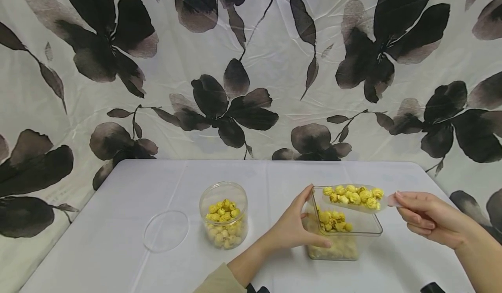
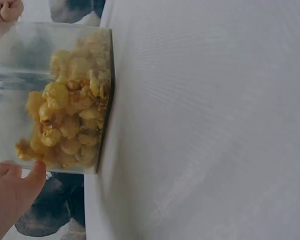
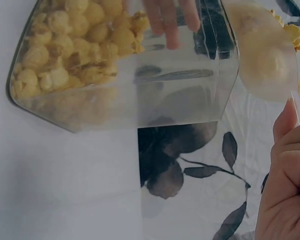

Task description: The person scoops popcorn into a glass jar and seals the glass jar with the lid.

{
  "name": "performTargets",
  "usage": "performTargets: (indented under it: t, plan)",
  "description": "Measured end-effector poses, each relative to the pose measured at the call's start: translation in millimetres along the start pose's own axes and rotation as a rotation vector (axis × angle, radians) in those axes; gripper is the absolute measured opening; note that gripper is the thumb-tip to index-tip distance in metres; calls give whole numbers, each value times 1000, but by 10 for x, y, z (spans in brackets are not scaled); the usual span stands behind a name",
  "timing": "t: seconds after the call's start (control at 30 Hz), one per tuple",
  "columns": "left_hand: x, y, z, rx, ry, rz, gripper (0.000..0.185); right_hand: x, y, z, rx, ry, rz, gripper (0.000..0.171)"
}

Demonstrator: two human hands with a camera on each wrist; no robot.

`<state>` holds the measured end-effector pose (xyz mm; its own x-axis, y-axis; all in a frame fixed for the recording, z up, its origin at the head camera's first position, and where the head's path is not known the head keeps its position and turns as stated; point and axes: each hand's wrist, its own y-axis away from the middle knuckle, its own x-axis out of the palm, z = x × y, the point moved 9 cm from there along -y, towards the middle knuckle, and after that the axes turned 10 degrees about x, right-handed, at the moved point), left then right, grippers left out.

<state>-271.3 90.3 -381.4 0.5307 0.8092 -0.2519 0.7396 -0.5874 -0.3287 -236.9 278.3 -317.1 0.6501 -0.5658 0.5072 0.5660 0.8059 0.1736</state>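
Scooping popcorn: right hand [image 1: 427,216] pinches the scoop [image 1: 354,197] handle, loaded w/ popcorn, just above the tub [image 1: 341,227] on the counter [image 1: 129,184]. Left hand [image 1: 292,227] steadies the tub, fingers wrapped on its wall. Jar [image 1: 223,214] sits left of tub, lid [image 1: 166,231] further left. Next, probably: carry scoop level to jar, tip in.

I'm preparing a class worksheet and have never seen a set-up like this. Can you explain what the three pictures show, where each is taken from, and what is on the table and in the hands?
No machine: a person wears a head camera and one on each wrist. On the white-clothed table stand a round clear jar of yellow popcorn, its flat clear lid, and a square clear tub of popcorn. The left hand steadies the tub. The right hand holds a clear plastic scoop heaped with popcorn above it. The wrist views show the tub close up.
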Motion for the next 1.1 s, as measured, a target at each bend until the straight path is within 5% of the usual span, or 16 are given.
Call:
performTargets:
  t: [0.6,1.1]
  plan:
    - [-160,18,-194,2,35,-18,110,63,-61,126,5,10,17,50]
    - [-612,261,-645,29,40,-83,101,127,-179,247,12,53,-25,48]
